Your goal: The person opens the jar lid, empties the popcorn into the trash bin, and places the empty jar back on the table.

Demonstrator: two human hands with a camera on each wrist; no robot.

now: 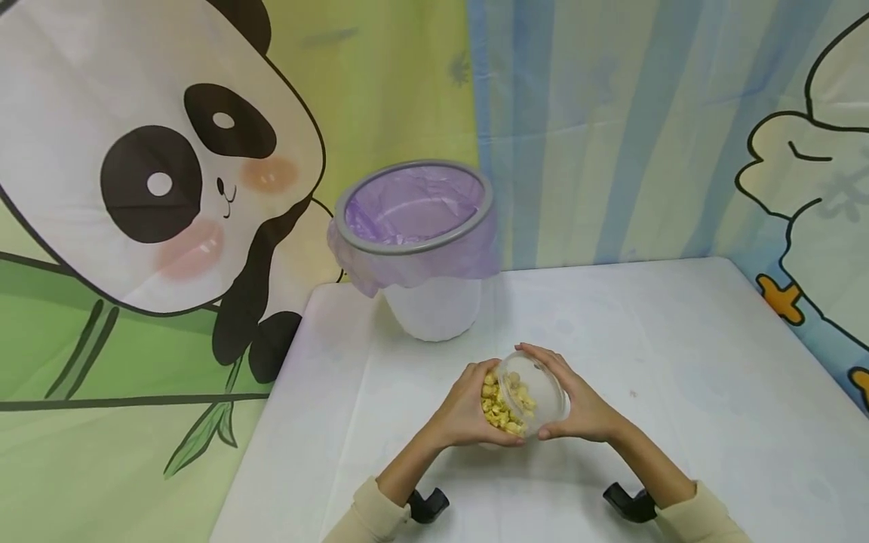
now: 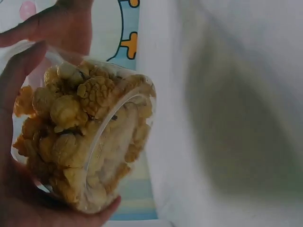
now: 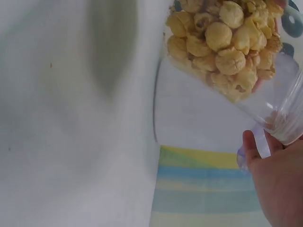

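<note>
A clear plastic jar (image 3: 255, 111) partly filled with yellow popcorn (image 2: 66, 111) is held tilted above the white table, its base towards the left. My left hand (image 1: 465, 415) grips the jar's body, fingers on the far side and thumb on the near side. At the other end, my right hand (image 1: 587, 403) spans the round clear lid (image 1: 553, 403), fingertips at its upper edge and thumb at its lower edge. Popcorn shows through this end in the head view. Part of the right hand (image 3: 284, 184) is cut off in the right wrist view.
A white bin (image 1: 434, 309) with a purple bag (image 1: 468, 256) under a grey ring (image 1: 489, 204) stands at the back left of the white table (image 1: 679, 354). Printed curtains (image 1: 577, 136) hang behind. Black wrist mounts (image 1: 428, 507) sit below both wrists.
</note>
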